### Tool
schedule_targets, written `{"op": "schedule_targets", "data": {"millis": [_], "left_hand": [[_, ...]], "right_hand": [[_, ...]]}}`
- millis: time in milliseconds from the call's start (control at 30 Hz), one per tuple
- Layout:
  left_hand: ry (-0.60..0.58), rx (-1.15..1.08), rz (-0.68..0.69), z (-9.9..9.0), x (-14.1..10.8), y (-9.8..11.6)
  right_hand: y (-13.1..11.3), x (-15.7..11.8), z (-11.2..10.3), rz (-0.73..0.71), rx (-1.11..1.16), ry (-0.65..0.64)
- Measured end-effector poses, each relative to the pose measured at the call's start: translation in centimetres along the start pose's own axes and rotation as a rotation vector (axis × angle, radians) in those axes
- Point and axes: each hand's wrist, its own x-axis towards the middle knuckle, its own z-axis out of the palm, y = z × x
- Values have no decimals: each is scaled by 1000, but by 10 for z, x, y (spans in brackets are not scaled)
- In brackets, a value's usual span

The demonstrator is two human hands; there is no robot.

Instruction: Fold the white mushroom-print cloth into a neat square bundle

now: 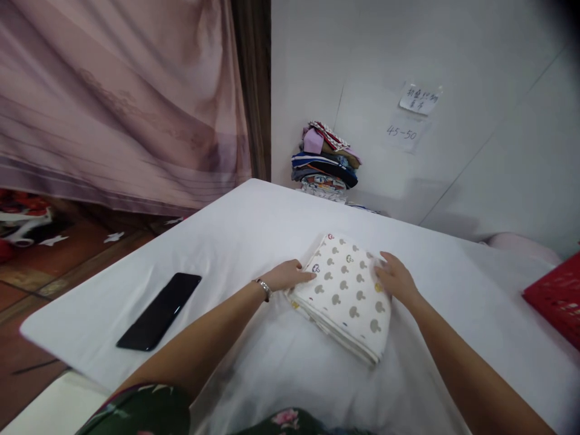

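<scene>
A white cloth (347, 290) printed with grey mushroom shapes lies folded in a thick, roughly square pad on the white table (254, 223). At its left edge, my left hand (286, 275) grips it with the thumb on top and the other fingers mostly hidden. My right hand (396, 278) holds the far right edge, its fingers bent around the cloth's side. Several layers show along the near edge of the fold. A silver bracelet (264, 289) circles my left wrist.
A black phone (159, 311) lies on the table to the left. Stacked folded clothes (324, 160) stand beyond the far edge against the wall. A red plastic basket (557, 299) is at the right. A pink curtain (127, 103) hangs at the left, and paper notes (420, 98) are on the wall.
</scene>
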Motion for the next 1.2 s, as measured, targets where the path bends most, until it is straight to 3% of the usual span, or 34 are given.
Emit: {"op": "schedule_targets", "data": {"millis": [100,200,333,433,600,700,967,1200], "left_hand": [[65,-82,-33,8,10,3],[128,-122,-4,18,22,8],[138,-121,-26,25,32,12],[155,-119,-33,26,32,12],[241,-57,21,30,24,7],[294,82,22,32,21,9],[477,219,238,25,52,47],[458,86,76,27,86,51]], "right_hand": [[22,-32,-10,153,121,65],[21,-60,-16,166,116,71],[-19,-74,-19,-43,40,45],[-61,-73,-8,-214,-23,10],[-100,-83,31,-412,-262,-369],[-101,-90,44,-421,-304,-459],[-100,-90,40,-421,-288,-444],[-97,-91,44,-442,-284,-406]]}}
